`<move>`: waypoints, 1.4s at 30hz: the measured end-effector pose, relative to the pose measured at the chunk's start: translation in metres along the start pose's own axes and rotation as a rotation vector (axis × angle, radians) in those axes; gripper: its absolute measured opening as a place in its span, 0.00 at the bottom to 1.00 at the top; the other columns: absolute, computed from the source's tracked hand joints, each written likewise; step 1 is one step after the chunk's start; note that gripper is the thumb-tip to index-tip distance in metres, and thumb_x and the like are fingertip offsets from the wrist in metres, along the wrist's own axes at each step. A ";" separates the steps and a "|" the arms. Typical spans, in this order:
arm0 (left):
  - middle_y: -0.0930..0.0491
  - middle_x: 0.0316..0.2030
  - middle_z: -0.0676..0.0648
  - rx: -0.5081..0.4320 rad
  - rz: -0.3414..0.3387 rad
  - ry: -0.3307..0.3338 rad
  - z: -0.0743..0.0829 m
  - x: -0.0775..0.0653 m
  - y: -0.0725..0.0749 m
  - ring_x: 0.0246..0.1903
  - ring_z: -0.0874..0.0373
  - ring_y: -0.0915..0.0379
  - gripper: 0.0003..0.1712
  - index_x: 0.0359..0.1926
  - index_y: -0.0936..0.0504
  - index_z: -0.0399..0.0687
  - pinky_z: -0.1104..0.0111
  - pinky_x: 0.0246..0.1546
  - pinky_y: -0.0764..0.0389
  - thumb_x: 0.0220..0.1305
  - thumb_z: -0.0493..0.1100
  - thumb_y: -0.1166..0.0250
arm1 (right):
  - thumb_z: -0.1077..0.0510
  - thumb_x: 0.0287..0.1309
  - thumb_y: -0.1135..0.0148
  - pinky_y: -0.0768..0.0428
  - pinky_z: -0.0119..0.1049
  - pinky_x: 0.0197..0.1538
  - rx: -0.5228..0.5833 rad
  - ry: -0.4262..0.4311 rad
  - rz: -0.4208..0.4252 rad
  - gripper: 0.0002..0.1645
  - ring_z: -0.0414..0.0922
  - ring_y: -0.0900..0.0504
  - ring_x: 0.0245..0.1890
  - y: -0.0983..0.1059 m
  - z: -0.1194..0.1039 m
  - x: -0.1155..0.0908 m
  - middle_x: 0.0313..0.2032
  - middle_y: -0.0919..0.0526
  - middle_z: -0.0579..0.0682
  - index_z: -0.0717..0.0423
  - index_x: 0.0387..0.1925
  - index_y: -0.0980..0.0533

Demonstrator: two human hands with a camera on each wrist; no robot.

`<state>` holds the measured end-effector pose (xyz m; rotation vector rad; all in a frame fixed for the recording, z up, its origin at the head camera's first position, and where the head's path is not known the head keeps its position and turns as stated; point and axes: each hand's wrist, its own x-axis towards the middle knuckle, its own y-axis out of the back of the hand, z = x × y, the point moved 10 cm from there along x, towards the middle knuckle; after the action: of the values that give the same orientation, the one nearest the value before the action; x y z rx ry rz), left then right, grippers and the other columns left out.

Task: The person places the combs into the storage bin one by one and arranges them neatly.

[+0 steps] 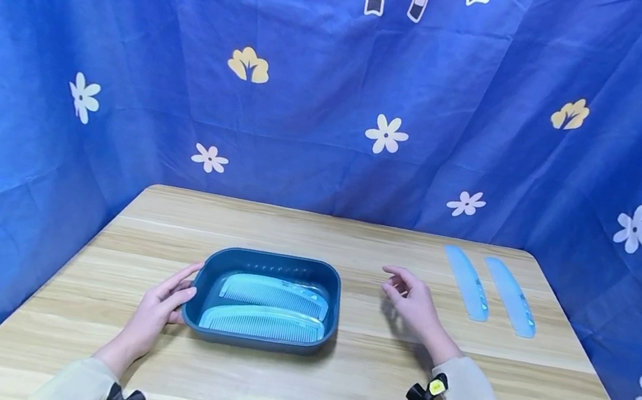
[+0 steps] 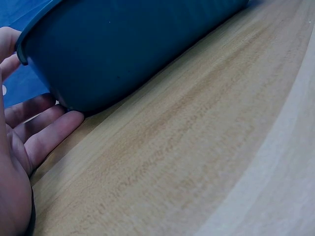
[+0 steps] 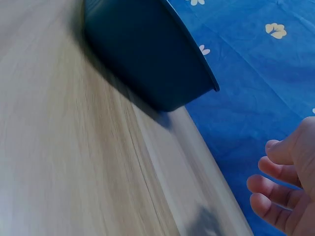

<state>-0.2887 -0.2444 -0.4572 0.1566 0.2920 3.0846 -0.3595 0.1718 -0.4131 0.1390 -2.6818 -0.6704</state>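
Note:
A dark teal plastic basin (image 1: 255, 343) stands at the middle of the table in the head view. Two light-blue combs lie inside, the rear comb (image 1: 274, 291) above the front comb (image 1: 265, 324). My left hand (image 1: 160, 304) grips the basin's left end, thumb at the rim; in the left wrist view the lower fingers (image 2: 54, 132) reach the base of its wall. To the right of the basin, my right hand (image 1: 412, 304) hovers over the table, fingers loosely bent and holding nothing. In the right wrist view, this hand (image 3: 288, 182) is apart from the basin (image 3: 147, 54).
Two more light-blue combs, an inner comb (image 1: 468, 285) and an outer comb (image 1: 511, 297), lie side by side at the table's back right. The wooden table (image 1: 263, 395) meets a blue patterned curtain (image 1: 309, 120) behind and at both sides.

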 end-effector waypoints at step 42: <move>0.38 0.52 0.40 -0.016 0.031 0.038 -0.006 0.000 0.002 0.43 0.54 0.33 0.25 0.60 0.40 0.63 0.61 0.28 0.23 0.61 0.50 0.50 | 0.63 0.51 0.44 0.26 0.33 0.29 -0.157 -0.083 0.091 0.20 0.45 0.26 0.27 0.070 0.051 -0.003 0.31 0.24 0.53 0.59 0.48 0.30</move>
<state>-0.2893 -0.2471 -0.4628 0.1037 0.2681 3.1225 -0.3763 0.2560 -0.4229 -0.0533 -2.6808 -0.8719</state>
